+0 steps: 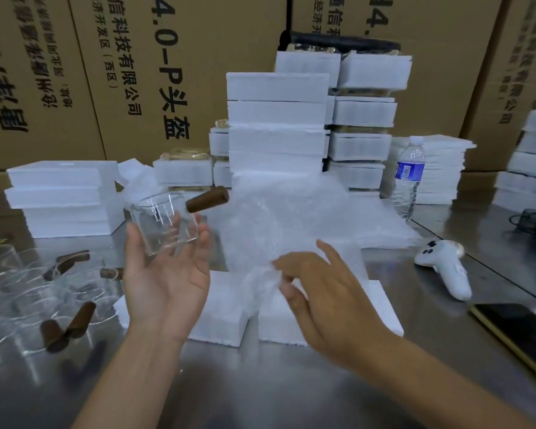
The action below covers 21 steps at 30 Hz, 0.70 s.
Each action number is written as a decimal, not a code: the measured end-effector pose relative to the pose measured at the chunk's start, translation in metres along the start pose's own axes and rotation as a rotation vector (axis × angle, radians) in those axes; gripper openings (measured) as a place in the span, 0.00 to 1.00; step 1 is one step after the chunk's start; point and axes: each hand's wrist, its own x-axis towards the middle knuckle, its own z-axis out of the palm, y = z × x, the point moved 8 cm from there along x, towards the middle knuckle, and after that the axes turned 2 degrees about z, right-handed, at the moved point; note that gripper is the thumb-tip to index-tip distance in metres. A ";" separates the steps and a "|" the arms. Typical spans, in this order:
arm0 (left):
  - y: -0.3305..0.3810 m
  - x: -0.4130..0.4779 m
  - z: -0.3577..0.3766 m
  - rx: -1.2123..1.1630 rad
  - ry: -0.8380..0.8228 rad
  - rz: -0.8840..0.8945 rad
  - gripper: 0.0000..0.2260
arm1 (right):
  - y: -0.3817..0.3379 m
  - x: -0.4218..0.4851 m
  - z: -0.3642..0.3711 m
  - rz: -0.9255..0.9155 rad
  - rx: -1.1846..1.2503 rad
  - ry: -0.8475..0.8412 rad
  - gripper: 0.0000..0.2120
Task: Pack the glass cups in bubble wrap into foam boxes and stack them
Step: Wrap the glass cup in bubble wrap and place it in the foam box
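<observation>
Warehouse packing station: stacked cartons (167, 72), foam boxes (276, 119)

Steel table (291, 382), brushed and reflective. Behind it is a wall of brown cardboard cartons (174, 72) with black Chinese print, one reading "4.0-P". Clear water bottle (409, 178) stands upright at right rear, blue label, white cap on. White handheld controller (446, 267) lies on the table nearer the front, dark buttons up. Dark phone (520, 332) with a yellowish edge lies flat at the right border, partly cut off. Black cable (526, 221) beyond it — blurred.
</observation>
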 end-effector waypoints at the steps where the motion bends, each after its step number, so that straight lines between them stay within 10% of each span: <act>1: 0.003 0.001 -0.001 -0.013 0.008 0.015 0.24 | -0.001 -0.003 0.006 -0.010 -0.060 -0.022 0.11; 9: -0.003 0.001 0.005 0.045 -0.070 -0.018 0.22 | -0.014 -0.019 0.046 0.009 -0.073 -0.293 0.17; 16: -0.038 -0.007 0.015 0.338 -0.159 -0.154 0.28 | 0.047 -0.023 0.012 0.512 0.431 0.118 0.18; 21: -0.055 -0.014 0.019 0.553 -0.232 -0.193 0.34 | 0.050 -0.014 0.007 0.309 0.294 -0.045 0.13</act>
